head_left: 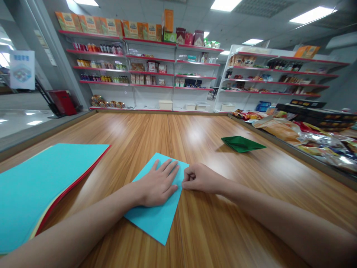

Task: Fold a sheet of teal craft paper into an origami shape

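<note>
A folded sheet of light blue paper (156, 223) lies on the wooden table in front of me, turned at a slant. My left hand (160, 184) rests flat across its middle with the fingers spread. At the paper's right edge my right hand (199, 178) is closed, thumb and curled forefinger together on the fold. How much of the edge sits between those fingers is hidden. Farther off to the right stands a folded green paper boat (242, 144).
A stack of coloured paper (55, 178), blue on top with yellow and red beneath, lies at the left. Packaged snacks (301, 137) crowd beyond the table's raised right edge (290, 149). Stocked shelves (152, 56) line the back, and a red box (63, 102) stands on the floor at left.
</note>
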`<move>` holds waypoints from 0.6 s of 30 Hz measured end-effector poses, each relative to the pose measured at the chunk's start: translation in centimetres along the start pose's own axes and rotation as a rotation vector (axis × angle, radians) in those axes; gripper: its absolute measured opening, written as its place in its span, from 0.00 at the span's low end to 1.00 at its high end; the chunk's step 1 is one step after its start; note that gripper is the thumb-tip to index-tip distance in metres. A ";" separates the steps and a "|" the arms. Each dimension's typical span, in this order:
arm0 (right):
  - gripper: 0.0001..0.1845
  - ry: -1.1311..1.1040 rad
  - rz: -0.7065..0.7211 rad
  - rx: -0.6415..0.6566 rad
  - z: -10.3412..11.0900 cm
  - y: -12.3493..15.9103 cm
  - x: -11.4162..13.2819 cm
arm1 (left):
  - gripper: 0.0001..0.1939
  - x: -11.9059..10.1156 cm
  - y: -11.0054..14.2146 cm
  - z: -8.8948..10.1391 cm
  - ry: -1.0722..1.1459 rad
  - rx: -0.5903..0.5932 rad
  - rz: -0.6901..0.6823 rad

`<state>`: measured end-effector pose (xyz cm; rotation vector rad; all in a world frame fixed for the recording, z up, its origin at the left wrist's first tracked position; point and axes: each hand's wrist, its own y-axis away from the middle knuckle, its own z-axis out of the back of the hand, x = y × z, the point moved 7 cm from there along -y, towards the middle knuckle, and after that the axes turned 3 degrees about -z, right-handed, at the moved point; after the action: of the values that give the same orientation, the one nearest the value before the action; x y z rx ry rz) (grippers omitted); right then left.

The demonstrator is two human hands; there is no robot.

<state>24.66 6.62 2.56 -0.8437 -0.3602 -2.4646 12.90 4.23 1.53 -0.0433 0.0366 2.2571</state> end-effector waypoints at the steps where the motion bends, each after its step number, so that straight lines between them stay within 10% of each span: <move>1: 0.06 -0.006 -0.003 0.017 0.0 0.0 0.0 | 0.34 -0.1 0.0 0.0 0.003 0.002 -0.005; 18: 0.04 -0.078 -0.123 -0.005 3.1 -1.2 -2.9 | 0.33 -1.2 0.3 0.1 0.023 0.025 -0.055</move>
<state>27.49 9.91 3.03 -0.9486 -0.4457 -2.5508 13.41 3.12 1.66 -0.0563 0.0750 2.2009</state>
